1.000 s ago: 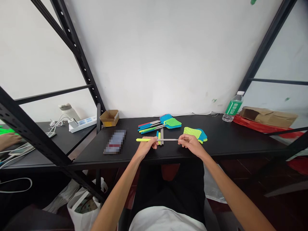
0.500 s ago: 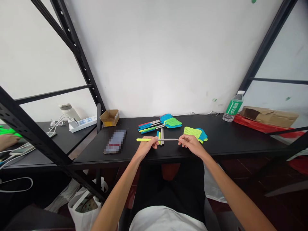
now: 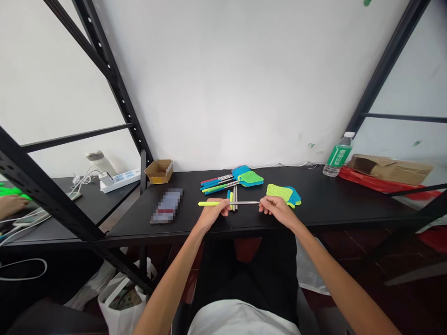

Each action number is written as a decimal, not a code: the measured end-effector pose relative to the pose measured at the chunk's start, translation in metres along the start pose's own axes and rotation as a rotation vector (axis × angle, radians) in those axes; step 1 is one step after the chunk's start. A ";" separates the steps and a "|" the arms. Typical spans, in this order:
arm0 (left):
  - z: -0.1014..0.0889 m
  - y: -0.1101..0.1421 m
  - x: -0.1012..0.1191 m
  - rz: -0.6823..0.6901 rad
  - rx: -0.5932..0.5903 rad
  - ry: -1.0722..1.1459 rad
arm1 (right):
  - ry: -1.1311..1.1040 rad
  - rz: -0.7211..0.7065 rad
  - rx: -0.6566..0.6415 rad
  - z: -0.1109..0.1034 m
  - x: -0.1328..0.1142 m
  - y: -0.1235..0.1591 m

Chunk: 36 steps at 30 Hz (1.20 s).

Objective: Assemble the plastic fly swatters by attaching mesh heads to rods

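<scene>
Both my hands hold a long, thin steel fly swatter handle (image 3: 240, 203) level above the black table, and its yellow grip (image 3: 209, 203) points left. My left hand (image 3: 213, 214) closes around the rod just behind that grip. My right hand (image 3: 277, 210) pinches the rod's other end between fingertips. Under the rod, next to my left hand, lie several loose handles (image 3: 232, 199) with blue and yellow ends. Right of them, close to my right hand, are stacked lime and blue mesh swatter heads (image 3: 282, 194). Further back lies a pile of assembled swatters (image 3: 226, 180).
The black table (image 3: 321, 200) runs along a white wall. On it are a pixelated flat object (image 3: 166, 205), a small cardboard box (image 3: 159, 171), a water bottle (image 3: 337, 156) and a red tray (image 3: 370, 179) holding a brown paper package. A co-worker's hand (image 3: 10, 205) rests beyond a black shelf upright.
</scene>
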<state>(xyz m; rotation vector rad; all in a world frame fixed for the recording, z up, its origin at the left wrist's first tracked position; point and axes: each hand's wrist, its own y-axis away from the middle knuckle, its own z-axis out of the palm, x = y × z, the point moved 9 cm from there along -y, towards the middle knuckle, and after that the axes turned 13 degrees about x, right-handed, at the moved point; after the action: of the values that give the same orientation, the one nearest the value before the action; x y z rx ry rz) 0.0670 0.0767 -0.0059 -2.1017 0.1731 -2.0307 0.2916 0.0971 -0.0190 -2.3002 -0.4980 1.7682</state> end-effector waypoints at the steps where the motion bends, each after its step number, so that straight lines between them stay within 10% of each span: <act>1: 0.000 0.000 0.000 0.001 -0.003 0.003 | -0.009 0.007 0.004 0.000 0.000 0.000; 36: 0.000 0.000 -0.001 0.003 -0.002 -0.016 | 0.014 -0.008 -0.017 0.001 -0.003 0.001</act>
<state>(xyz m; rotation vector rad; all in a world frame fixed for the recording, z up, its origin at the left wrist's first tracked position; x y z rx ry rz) 0.0666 0.0770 -0.0072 -2.1174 0.1753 -2.0122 0.2899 0.0946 -0.0170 -2.3169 -0.5210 1.7499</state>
